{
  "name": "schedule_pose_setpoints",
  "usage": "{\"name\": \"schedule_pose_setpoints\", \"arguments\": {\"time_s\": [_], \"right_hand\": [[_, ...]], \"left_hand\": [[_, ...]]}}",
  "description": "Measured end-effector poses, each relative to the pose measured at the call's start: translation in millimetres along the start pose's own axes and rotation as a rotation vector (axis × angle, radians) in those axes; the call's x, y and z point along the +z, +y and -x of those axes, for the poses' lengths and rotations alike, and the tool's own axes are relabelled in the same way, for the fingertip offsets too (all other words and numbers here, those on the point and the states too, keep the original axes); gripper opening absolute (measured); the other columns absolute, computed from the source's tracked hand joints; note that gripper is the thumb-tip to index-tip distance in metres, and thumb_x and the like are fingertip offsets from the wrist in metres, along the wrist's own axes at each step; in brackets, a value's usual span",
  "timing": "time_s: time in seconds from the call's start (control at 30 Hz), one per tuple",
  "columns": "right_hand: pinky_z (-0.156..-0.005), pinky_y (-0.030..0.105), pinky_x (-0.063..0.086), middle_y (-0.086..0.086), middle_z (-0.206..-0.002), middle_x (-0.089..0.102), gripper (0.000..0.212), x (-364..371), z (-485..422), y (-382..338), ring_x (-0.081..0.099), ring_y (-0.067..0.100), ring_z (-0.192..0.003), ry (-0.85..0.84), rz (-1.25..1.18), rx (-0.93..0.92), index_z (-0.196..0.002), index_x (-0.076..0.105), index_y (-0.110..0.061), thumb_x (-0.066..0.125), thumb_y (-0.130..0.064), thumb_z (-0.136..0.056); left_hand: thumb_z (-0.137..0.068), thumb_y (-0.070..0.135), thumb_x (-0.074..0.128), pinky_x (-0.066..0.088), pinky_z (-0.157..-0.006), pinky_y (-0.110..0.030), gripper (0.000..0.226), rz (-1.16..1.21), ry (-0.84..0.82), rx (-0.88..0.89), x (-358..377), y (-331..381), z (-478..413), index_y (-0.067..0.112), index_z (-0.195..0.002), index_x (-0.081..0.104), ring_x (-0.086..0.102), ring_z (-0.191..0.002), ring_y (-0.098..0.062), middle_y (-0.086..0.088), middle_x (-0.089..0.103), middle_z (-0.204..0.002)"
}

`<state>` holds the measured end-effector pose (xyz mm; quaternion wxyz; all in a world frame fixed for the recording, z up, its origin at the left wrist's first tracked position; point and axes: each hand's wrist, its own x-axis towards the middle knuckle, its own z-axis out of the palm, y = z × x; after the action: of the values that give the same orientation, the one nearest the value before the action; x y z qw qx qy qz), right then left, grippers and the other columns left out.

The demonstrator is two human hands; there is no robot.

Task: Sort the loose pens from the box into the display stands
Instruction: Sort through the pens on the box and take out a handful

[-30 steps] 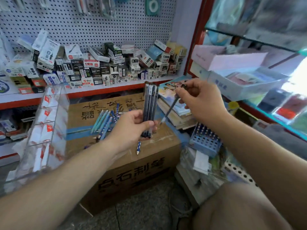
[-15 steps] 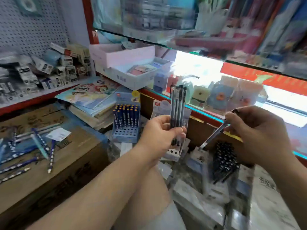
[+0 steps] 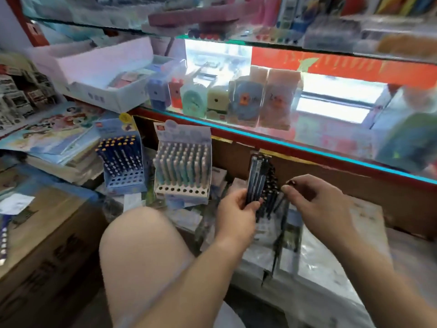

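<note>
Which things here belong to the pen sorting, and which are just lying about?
Job: left hand gripping dark pens; right hand pinching one pen; dark stand, blue stand, white stand; cardboard box.
Lying about: sharpeners on the glass shelf, stacked books, white carton.

bright daylight | window (image 3: 331,100) glare | motion blur | wide-angle edge distortion

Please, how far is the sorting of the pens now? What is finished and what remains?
Partly done. The blue stand and the white stand already hold rows of pens, with front holes free. In hand: the left hand grips a bundle of dark pens, and the right hand pinches a single pen by its top beside the dark-pen stand. Left: that bundle, plus loose pens on the cardboard box.
</note>
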<state>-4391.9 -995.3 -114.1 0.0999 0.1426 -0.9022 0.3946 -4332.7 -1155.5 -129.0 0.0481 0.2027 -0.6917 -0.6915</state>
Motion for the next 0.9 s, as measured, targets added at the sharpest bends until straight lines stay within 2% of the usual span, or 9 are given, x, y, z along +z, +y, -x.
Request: {"name": "schedule_pose_setpoints", "arguments": {"time_s": [0.13,0.3,0.47,0.53,0.63,0.7,0.8,0.9], "right_hand": [[-0.068,0.021,0.046,-0.019,-0.08,0.065,0.008,20.8,4.5,12.2,0.06,0.0,-0.077,-0.008,0.045,-0.007,-0.093,0.073,-0.029,0.074,-0.036,-0.09],[-0.075,0.031,0.053,-0.013,-0.083,0.068,0.015,33.0,3.8,20.6,0.062,0.008,-0.08,-0.014,0.08,0.001,-0.099,0.076,-0.024,0.074,-0.037,-0.091],[-0.081,0.023,0.05,-0.008,-0.096,0.07,0.023,44.9,6.7,24.7,0.061,0.007,-0.087,-0.071,0.127,0.041,-0.111,0.071,-0.022,0.074,-0.034,-0.091],[-0.077,0.025,0.054,-0.013,-0.09,0.066,0.022,49.6,10.4,24.3,0.063,0.006,-0.083,-0.081,0.075,0.102,-0.107,0.064,-0.025,0.075,-0.033,-0.09],[-0.07,0.026,0.055,-0.014,-0.084,0.062,0.019,54.7,11.1,23.7,0.062,0.004,-0.078,-0.102,0.107,0.11,-0.095,0.058,-0.028,0.075,-0.034,-0.089],[-0.068,0.026,0.054,-0.014,-0.084,0.063,0.021,53.8,8.9,22.3,0.061,0.003,-0.077,-0.113,0.11,0.11,-0.094,0.059,-0.029,0.077,-0.036,-0.088],[-0.065,0.022,0.051,-0.013,-0.085,0.062,0.026,44.8,8.0,17.6,0.059,0.003,-0.076,-0.041,-0.001,0.109,-0.098,0.06,-0.029,0.081,-0.037,-0.084],[-0.063,0.022,0.052,-0.006,-0.083,0.066,0.011,29.2,7.8,2.9,0.062,0.01,-0.073,0.051,-0.326,0.098,-0.1,0.066,-0.027,0.073,-0.03,-0.092]], "left_hand": [[-0.098,0.008,0.064,0.058,-0.094,-0.037,0.02,-0.026,0.021,0.008,-4.0,-8.3,2.6,0.026,-0.101,0.072,0.071,-0.094,-0.004,0.008,0.078,-0.097],[-0.097,0.005,0.066,0.059,-0.093,-0.042,0.017,-0.016,0.049,-0.03,-6.8,-16.2,8.2,0.02,-0.102,0.073,0.073,-0.089,-0.007,0.007,0.079,-0.092],[-0.097,0.008,0.066,0.057,-0.096,-0.042,0.018,-0.013,0.03,-0.052,-7.0,-17.6,11.7,0.022,-0.103,0.073,0.073,-0.095,-0.008,0.008,0.079,-0.094],[-0.096,0.009,0.067,0.056,-0.097,-0.037,0.019,0.005,0.011,-0.063,-7.2,-17.9,14.2,0.023,-0.106,0.073,0.072,-0.097,-0.006,0.011,0.078,-0.095],[-0.096,0.007,0.067,0.056,-0.097,-0.037,0.02,0.005,-0.025,-0.093,-7.5,-18.8,15.0,0.021,-0.108,0.074,0.073,-0.097,-0.008,0.009,0.079,-0.094],[-0.097,0.006,0.065,0.057,-0.089,-0.034,0.021,-0.008,-0.052,-0.123,-7.7,-19.7,14.4,0.019,-0.111,0.073,0.073,-0.094,-0.007,0.007,0.079,-0.094],[-0.097,0.005,0.063,0.051,-0.077,-0.024,0.022,0.006,-0.1,-0.174,-8.2,-19.0,15.2,0.019,-0.112,0.072,0.073,-0.092,-0.005,0.007,0.079,-0.095],[-0.098,0.006,0.063,0.049,-0.074,-0.022,0.021,-0.019,-0.131,-0.189,-8.4,-17.6,16.0,0.021,-0.109,0.072,0.073,-0.093,-0.004,0.008,0.079,-0.095]]}}
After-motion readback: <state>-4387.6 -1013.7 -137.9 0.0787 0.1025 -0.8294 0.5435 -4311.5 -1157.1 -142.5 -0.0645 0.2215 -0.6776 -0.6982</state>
